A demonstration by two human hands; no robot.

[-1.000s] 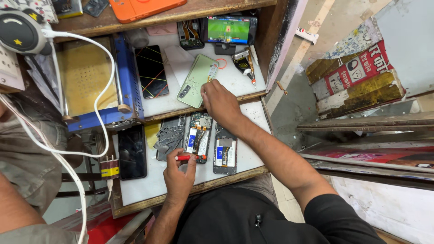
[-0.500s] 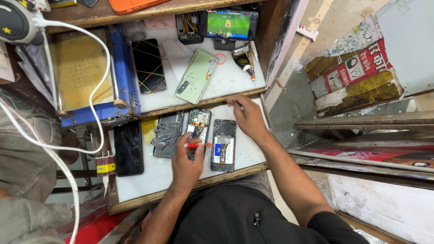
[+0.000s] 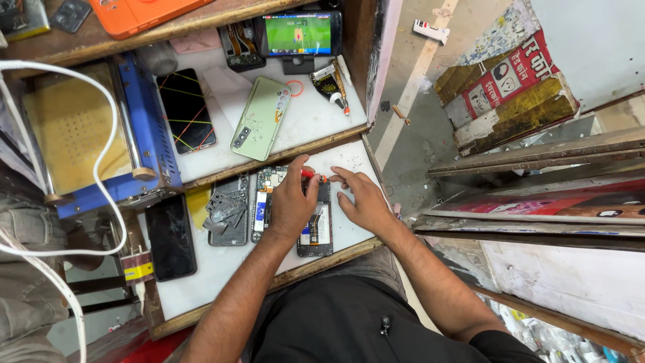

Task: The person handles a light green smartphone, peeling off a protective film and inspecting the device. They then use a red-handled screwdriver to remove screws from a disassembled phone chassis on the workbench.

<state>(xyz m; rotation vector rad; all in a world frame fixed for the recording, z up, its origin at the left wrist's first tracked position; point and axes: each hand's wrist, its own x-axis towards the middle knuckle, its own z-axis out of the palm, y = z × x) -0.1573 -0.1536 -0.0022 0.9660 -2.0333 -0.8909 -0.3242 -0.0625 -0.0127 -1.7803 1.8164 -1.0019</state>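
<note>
Both hands were on the opened phone (image 3: pixel 316 228) on the white worktop (image 3: pixel 222 262).

Our left hand (image 3: pixel 290 204) was curled shut round a red-handled screwdriver (image 3: pixel 308 173), its tip pointing at the phone's top edge — the right hand (image 3: pixel 361 199) lay beside it, fingers half bent, tips touching the phone's top corner, gripping nothing we could see. The opened phone lay back-off, w/ its insides showing, just beside a second stripped phone frame (image 3: pixel 263 202) and a grey back plate (image 3: pixel 227 212). A dark cracked screen (image 3: pixel 170 236) lay further left, a pale green phone (image 3: pixel 261 117) on the shelf above, near a propped phone showing a green video (image 3: pixel 298 33).
</note>
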